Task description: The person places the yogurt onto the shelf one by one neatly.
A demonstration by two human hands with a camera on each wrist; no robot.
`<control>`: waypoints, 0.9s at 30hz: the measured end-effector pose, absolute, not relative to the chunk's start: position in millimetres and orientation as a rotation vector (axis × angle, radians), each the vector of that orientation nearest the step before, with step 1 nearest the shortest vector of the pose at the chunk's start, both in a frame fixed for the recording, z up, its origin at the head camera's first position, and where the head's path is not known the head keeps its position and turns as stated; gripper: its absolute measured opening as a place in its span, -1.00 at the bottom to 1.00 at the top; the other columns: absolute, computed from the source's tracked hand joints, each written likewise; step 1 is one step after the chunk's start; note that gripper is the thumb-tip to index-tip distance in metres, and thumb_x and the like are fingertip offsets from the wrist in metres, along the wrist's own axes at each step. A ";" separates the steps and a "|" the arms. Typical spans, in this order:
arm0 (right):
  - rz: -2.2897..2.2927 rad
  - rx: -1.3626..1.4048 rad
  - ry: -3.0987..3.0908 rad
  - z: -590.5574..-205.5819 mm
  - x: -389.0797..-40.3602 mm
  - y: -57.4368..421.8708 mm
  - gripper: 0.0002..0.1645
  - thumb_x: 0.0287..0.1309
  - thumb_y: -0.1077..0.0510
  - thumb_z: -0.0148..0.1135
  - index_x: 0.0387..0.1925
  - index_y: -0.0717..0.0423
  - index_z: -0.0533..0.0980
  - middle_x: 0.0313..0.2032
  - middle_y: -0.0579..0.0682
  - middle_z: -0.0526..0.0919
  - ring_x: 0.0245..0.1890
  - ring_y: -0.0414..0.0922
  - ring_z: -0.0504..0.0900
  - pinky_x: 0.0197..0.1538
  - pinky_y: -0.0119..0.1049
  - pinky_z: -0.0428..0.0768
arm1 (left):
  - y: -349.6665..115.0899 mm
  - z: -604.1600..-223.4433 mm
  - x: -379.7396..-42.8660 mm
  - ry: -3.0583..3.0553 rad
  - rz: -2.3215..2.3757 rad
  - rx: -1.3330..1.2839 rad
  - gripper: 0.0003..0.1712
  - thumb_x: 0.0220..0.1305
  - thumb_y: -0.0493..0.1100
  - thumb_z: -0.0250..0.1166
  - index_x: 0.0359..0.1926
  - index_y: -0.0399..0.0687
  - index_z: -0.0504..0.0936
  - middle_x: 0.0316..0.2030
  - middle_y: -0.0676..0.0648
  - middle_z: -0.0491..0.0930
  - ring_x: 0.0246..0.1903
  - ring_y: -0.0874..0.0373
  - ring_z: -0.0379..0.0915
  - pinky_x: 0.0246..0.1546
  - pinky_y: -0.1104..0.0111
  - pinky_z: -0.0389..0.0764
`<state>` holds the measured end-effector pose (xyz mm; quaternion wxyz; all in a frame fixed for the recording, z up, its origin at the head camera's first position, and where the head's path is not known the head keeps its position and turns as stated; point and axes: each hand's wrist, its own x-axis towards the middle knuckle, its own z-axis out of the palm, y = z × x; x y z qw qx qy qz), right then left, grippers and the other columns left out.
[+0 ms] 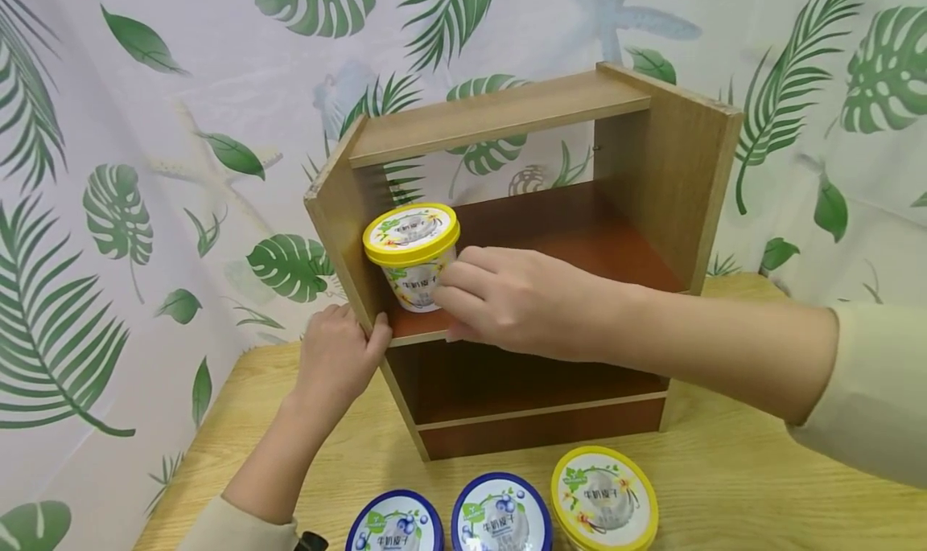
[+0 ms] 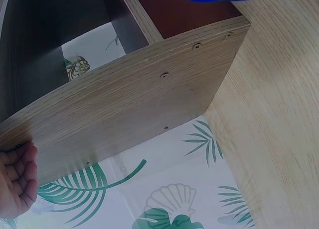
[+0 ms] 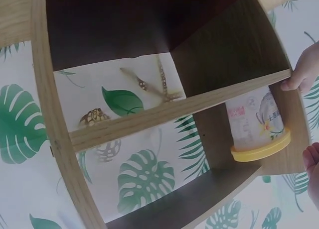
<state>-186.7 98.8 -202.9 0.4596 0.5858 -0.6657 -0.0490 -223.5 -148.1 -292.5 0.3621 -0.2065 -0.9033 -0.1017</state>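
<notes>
A paper tub with a yellow lid (image 1: 411, 233) stands upright at the left end of the upper board in a small wooden shelf (image 1: 500, 121). The right wrist view shows the same tub (image 3: 256, 120) upside down. My right hand (image 1: 507, 298) is in front of the tub's right side with its fingers curled; in the right wrist view its fingertips (image 3: 311, 162) look apart from the tub. My left hand (image 1: 340, 346) grips the shelf's left side panel, thumb at the front edge. In the left wrist view its curled fingers (image 2: 25, 171) lie against the panel's outer face.
On the wooden table (image 1: 739, 470) before the shelf stand two blue-lidded tubs, one at left (image 1: 394, 525) and one in the middle (image 1: 501, 515), and another yellow-lidded tub (image 1: 604, 499). A leaf-patterned sheet (image 1: 181, 237) hangs behind and to the left.
</notes>
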 end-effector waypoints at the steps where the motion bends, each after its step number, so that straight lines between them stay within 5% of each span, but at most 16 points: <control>1: -0.108 1.450 -1.643 -204.2 -184.5 99.5 -0.62 0.06 0.02 0.35 -0.25 0.25 0.52 -0.31 0.03 0.62 -0.31 -0.09 0.57 -0.17 -0.40 0.59 | -148.4 -292.6 -223.5 -2.326 -0.266 -0.530 -0.69 0.17 -0.14 0.09 -0.66 -0.15 0.43 -0.74 -0.13 0.44 -0.60 -0.11 0.43 -0.52 0.13 0.39; 6: -0.009 1.517 -1.629 -213.5 -175.7 107.0 -0.62 0.11 -0.02 0.30 -0.27 0.24 0.53 -0.33 0.01 0.62 -0.33 -0.13 0.56 -0.19 -0.42 0.57 | -149.1 -292.6 -222.4 -2.346 -0.271 -0.510 -0.68 0.18 -0.13 0.09 -0.67 -0.15 0.43 -0.74 -0.13 0.44 -0.59 -0.10 0.43 -0.51 0.13 0.39; 14: 0.070 1.540 -1.596 -227.8 -164.4 117.0 -0.54 0.36 -0.08 -0.05 -0.32 0.23 0.54 -0.37 0.00 0.62 -0.36 -0.13 0.58 -0.24 -0.40 0.59 | -148.4 -291.5 -223.1 -2.347 -0.253 -0.528 -0.68 0.19 -0.13 0.10 -0.65 -0.17 0.46 -0.74 -0.11 0.45 -0.62 -0.08 0.42 -0.53 0.16 0.39; 27: 0.085 1.553 -1.671 -243.4 -148.2 129.7 -0.57 0.29 -0.14 0.04 -0.37 0.15 0.49 -0.42 -0.07 0.55 -0.39 -0.14 0.53 -0.26 -0.37 0.55 | -148.8 -292.2 -224.8 -2.312 -0.263 -0.550 -0.68 0.19 -0.14 0.06 -0.68 -0.14 0.43 -0.75 -0.08 0.44 -0.66 -0.04 0.40 -0.58 0.16 0.36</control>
